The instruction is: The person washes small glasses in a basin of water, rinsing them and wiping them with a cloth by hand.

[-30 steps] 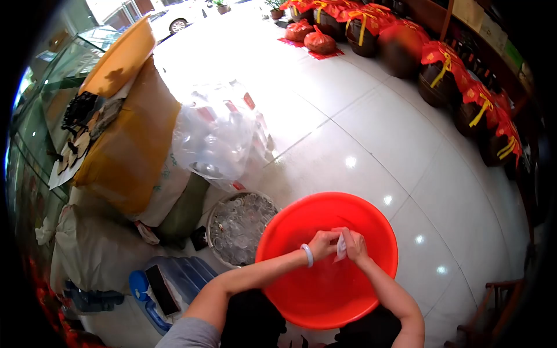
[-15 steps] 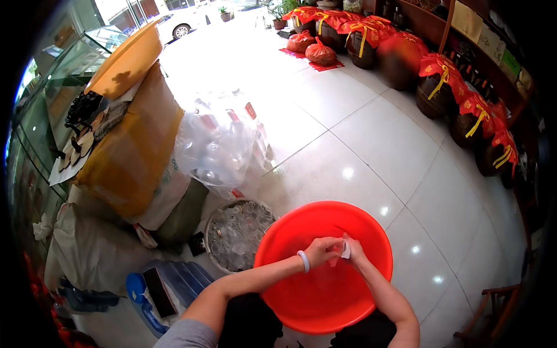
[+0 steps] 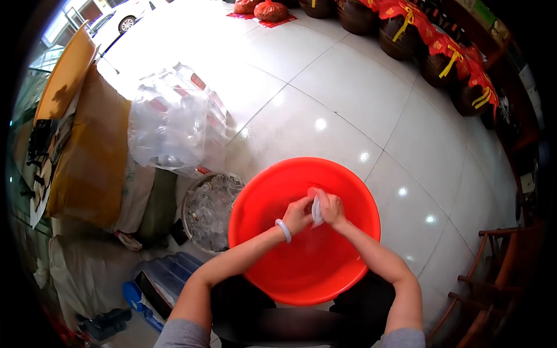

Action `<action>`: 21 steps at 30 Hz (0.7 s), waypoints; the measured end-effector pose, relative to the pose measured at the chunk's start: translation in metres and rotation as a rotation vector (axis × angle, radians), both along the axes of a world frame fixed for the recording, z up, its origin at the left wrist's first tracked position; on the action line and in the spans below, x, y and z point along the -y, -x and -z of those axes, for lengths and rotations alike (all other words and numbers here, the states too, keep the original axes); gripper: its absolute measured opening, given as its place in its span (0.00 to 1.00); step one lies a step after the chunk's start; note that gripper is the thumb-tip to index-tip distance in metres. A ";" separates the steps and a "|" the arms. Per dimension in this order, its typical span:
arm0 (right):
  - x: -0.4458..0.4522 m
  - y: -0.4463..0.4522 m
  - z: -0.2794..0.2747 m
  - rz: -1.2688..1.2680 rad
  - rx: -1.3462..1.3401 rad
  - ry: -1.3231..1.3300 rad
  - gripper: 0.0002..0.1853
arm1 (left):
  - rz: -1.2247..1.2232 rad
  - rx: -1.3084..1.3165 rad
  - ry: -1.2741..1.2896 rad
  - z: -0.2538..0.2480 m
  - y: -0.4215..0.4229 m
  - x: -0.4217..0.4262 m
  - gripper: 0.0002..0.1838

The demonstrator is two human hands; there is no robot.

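Observation:
Over a wide red plastic basin [image 3: 272, 185], my two hands are close together. My left hand [image 3: 298, 215], with a pale bangle [image 3: 284, 230] on its wrist, has its fingers bent against a small, crumpled whitish cloth-like piece [image 3: 317, 211]. On the other side my right hand [image 3: 332, 209] is closed around the same piece. Whether something clear is wrapped inside it I cannot tell. Left of the basin, a round metal bowl [image 3: 185, 217] holds many clear glass-like pieces, probably small cups.
Behind the bowl stands a clear plastic-wrapped bundle [image 3: 168, 124]. Sacks [image 3: 90, 156] and a leaning orange basin [image 3: 64, 69] are on the left, near a blue water jug [image 3: 174, 272]. Dark jars with red covers [image 3: 400, 35] line the right; a wooden chair [image 3: 493, 278] is lower right.
My view has tipped down and shifted, so the basin sits higher and further left. Both hands still hold the whitish piece, which now shows more between them.

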State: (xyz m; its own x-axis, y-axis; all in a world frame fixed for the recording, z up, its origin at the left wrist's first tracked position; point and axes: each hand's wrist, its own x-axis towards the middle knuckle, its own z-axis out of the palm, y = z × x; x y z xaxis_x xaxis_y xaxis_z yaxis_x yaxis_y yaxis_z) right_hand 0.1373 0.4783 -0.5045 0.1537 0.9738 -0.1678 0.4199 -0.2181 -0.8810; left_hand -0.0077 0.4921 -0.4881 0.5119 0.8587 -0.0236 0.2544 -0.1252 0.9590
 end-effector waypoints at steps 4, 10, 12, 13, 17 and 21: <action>-0.002 -0.003 0.007 0.111 -0.109 -0.041 0.21 | -0.016 0.148 0.087 0.009 -0.002 -0.003 0.24; -0.003 -0.002 -0.008 0.169 -0.075 -0.161 0.20 | -0.287 0.347 0.558 0.000 -0.001 -0.018 0.22; -0.006 -0.007 -0.005 0.217 -0.092 -0.128 0.17 | -0.404 0.331 0.673 0.002 0.003 -0.023 0.20; -0.007 -0.008 -0.004 0.249 -0.104 -0.120 0.14 | -0.447 0.290 0.731 0.004 0.006 -0.025 0.17; -0.006 -0.003 -0.022 0.230 -0.349 0.183 0.09 | -0.452 0.299 0.947 0.017 0.014 -0.029 0.09; -0.001 -0.005 -0.020 -0.111 -0.081 0.258 0.21 | -0.385 0.410 1.057 0.019 0.014 -0.025 0.10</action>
State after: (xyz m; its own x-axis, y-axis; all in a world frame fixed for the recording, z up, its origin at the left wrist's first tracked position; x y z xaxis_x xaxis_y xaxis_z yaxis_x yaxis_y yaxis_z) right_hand 0.1426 0.4791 -0.4847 0.0245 0.9076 -0.4191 0.3842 -0.3956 -0.8342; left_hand -0.0214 0.5176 -0.5066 0.3595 0.6108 -0.7055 -0.2466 0.7913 0.5595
